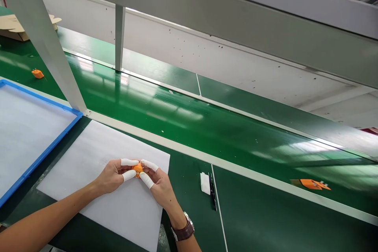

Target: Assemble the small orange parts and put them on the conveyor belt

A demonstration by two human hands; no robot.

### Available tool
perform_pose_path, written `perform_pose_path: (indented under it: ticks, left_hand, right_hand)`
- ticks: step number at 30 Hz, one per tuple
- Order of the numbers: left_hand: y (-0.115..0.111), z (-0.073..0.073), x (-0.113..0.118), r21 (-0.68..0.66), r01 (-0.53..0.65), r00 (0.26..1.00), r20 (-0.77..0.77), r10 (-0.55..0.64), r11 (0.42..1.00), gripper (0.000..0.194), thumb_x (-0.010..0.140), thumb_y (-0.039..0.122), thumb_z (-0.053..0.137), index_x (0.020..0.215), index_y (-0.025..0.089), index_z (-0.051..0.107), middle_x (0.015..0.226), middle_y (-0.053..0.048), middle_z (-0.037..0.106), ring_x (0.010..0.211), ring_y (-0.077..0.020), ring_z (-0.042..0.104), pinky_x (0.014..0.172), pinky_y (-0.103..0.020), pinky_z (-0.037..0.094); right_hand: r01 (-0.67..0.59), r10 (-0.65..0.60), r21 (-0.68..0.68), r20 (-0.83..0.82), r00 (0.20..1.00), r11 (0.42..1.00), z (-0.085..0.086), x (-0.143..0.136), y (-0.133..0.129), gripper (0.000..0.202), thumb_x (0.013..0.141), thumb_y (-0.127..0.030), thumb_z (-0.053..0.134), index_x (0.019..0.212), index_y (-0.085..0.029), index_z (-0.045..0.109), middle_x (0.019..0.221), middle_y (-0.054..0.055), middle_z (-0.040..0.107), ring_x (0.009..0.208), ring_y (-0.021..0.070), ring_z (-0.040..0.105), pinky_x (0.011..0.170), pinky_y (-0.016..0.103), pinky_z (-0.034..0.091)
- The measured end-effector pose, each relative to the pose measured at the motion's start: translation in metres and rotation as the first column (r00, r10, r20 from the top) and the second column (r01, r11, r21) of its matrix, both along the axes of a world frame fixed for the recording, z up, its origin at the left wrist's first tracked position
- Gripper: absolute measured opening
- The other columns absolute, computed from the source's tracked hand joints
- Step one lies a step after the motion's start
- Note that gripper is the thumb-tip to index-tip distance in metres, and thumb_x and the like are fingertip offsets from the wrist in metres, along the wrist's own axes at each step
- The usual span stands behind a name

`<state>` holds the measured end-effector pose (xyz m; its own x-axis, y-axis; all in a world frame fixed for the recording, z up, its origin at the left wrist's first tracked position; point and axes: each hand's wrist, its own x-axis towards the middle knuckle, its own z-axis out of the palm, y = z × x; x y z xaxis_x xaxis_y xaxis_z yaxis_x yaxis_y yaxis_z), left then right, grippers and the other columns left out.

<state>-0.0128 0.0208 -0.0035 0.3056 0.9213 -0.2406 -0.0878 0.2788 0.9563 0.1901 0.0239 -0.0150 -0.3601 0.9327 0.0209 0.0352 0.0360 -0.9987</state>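
Observation:
A small orange plug (137, 168) is pinched between the fingertips of both hands, above a white sheet (124, 208). White finger cots cover the thumb and index finger of my left hand (113, 175), which grips the plug from its left side. From the right, my right hand (159, 185) closes on the same plug, also with white cots on thumb and index finger. Small metallic spots show on the plug's near face; the fingers hide its sides.
A blue-rimmed tray (41, 179) lies at left. On the green conveyor belt (183, 126) sit one orange plug (37, 73) at far left and orange pieces (314, 184) at right. A black pen-like tool (213, 193) lies beside a white piece (205, 183). A metal post (56, 43) rises behind the sheet.

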Motion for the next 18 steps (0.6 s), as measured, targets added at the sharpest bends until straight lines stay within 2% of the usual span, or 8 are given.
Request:
perform_pose_path:
  ticks: [3,11,15,18]
  left_hand:
    - [0.000,0.000,0.000,-0.004,0.028,1.000,-0.009,-0.028,1.000,0.035,0.085,0.032,0.071,0.119,0.023,0.073,0.128,-0.005,0.071,0.120,-0.0299,0.066,0.107,-0.047,0.053]
    - [0.000,-0.005,0.000,0.033,0.044,0.999,-0.012,-0.043,0.999,0.036,0.086,0.033,0.070,0.120,0.022,0.072,0.132,-0.006,0.068,0.120,-0.0301,0.065,0.109,-0.049,0.050]
    - [0.002,-0.005,-0.001,0.025,0.044,0.998,-0.049,-0.043,0.999,0.039,0.087,0.033,0.069,0.124,0.022,0.069,0.129,-0.007,0.070,0.121,-0.0296,0.065,0.110,-0.049,0.050]
    - [0.004,-0.005,-0.002,0.018,0.023,0.999,-0.046,-0.022,1.000,0.040,0.086,0.035,0.071,0.124,0.021,0.069,0.128,-0.007,0.071,0.121,-0.0302,0.065,0.110,-0.049,0.050]
  right_hand:
    - [-0.030,0.026,-0.077,-0.055,0.998,0.997,0.001,-0.002,0.000,0.039,0.093,-0.041,0.066,0.129,-0.026,0.062,0.125,0.008,0.071,0.114,0.0283,0.069,0.098,0.051,0.060]
    - [0.030,-0.035,-0.100,-0.058,0.998,0.995,-0.006,-0.010,-0.001,0.039,0.090,-0.047,0.068,0.123,-0.025,0.064,0.119,0.008,0.073,0.109,0.0275,0.072,0.097,0.048,0.061]
    - [0.059,-0.072,-0.124,-0.097,0.993,0.991,-0.011,-0.013,-0.003,0.042,0.090,-0.043,0.070,0.126,-0.024,0.062,0.120,0.009,0.073,0.110,0.0275,0.071,0.097,0.048,0.061]
    - [0.072,-0.077,-0.066,-0.079,0.994,0.995,-0.011,-0.010,-0.002,0.041,0.093,-0.037,0.066,0.131,-0.024,0.059,0.122,0.008,0.072,0.109,0.0262,0.071,0.095,0.046,0.062]
